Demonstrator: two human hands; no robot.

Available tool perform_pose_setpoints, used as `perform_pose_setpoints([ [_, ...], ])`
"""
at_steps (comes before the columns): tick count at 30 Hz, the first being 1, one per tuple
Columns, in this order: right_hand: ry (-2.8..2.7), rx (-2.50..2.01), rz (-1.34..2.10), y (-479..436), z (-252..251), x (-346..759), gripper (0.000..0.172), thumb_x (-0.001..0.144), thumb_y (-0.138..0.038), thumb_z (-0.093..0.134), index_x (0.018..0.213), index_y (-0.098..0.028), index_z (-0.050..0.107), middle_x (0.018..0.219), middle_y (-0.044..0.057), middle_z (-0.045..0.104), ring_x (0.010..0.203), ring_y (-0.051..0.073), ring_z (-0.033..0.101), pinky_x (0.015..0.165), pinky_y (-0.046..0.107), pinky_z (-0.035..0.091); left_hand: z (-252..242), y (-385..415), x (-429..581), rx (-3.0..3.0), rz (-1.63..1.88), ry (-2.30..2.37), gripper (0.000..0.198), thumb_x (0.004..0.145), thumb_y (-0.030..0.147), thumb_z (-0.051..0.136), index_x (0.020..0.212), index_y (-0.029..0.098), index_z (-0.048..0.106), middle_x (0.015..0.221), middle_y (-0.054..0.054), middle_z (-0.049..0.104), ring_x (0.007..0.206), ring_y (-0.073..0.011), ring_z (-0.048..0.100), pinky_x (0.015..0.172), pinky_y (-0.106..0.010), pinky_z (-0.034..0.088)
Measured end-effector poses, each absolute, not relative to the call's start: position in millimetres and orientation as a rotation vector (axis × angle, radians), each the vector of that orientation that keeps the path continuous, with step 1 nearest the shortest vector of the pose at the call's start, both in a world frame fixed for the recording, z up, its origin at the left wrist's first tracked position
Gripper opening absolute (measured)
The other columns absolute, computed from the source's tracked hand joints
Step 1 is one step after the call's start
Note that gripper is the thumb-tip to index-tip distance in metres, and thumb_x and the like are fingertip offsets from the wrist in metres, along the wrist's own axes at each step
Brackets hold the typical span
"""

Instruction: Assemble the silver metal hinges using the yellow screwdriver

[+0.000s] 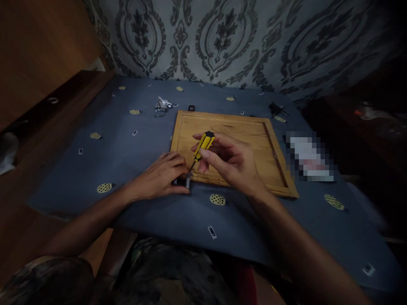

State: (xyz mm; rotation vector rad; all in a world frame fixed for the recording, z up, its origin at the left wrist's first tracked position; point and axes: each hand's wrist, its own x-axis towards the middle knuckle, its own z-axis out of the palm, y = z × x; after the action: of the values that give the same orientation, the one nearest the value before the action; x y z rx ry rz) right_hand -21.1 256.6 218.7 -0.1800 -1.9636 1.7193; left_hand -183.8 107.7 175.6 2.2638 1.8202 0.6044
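Observation:
My right hand (227,161) is closed around a small screwdriver (202,146) with a yellow and black handle, its tip pointing down toward a small dark metal part (185,181). My left hand (163,176) pinches that part and holds it on the blue cloth (95,169), just at the near left corner of a wooden tray (273,152). Most of the small part is hidden under my fingers.
A pile of small metal pieces (163,104) lies on the cloth behind the tray's left side. A dark object (276,109) sits at the back right. A blurred white item (310,156) lies right of the tray. Patterned wallpaper stands behind; wooden furniture (38,51) is at left.

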Motion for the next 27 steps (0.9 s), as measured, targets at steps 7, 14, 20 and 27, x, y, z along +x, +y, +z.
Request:
perform_pose_setpoints([
  [7, -1.931, -0.229, 1.57, 256.1, 224.4, -19.6, 0.041, 0.087, -0.06, 0.08, 0.104, -0.023, 0.074, 0.065, -0.003, 0.066, 0.05, 0.012, 0.062, 0.052, 0.027, 0.057, 177.2, 108.2, -183.5, 2.279, 0.566, 1.832, 0.041, 0.095, 0.057, 0.072, 0.107, 0.018, 0.07, 0.108, -0.008, 0.066, 0.11, -0.0282, 0.058, 0.097, -0.043, 0.049],
  [14, -1.972, -0.193, 1.604, 256.9, 216.6, -20.4, 0.036, 0.09, -0.052, 0.08, 0.11, -0.023, 0.075, 0.066, -0.003, 0.067, 0.054, 0.013, 0.063, 0.054, 0.028, 0.057, 178.0, 108.1, -183.5, 2.261, 0.562, 1.825, 0.039, 0.096, 0.057, 0.07, 0.104, 0.019, 0.069, 0.109, -0.007, 0.066, 0.11, -0.0275, 0.058, 0.099, -0.043, 0.048],
  [20, -1.972, -0.205, 1.66, 256.4, 213.3, -21.9, 0.033, 0.09, -0.05, 0.08, 0.11, -0.023, 0.074, 0.069, -0.002, 0.067, 0.054, 0.013, 0.063, 0.054, 0.029, 0.056, 175.5, 107.7, -184.4, 2.262, 0.596, 1.818, 0.042, 0.095, 0.057, 0.072, 0.105, 0.017, 0.069, 0.11, -0.008, 0.066, 0.111, -0.0283, 0.058, 0.099, -0.043, 0.047],
  [27, -1.92, -0.17, 1.722, 255.6, 213.6, -23.0, 0.03, 0.085, -0.047, 0.086, 0.093, -0.024, 0.069, 0.065, -0.005, 0.065, 0.052, 0.012, 0.063, 0.05, 0.025, 0.055, 175.4, 107.4, -184.0, 2.25, 0.582, 1.83, 0.041, 0.097, 0.058, 0.069, 0.108, 0.018, 0.07, 0.111, -0.008, 0.066, 0.112, -0.0284, 0.058, 0.1, -0.044, 0.047],
])
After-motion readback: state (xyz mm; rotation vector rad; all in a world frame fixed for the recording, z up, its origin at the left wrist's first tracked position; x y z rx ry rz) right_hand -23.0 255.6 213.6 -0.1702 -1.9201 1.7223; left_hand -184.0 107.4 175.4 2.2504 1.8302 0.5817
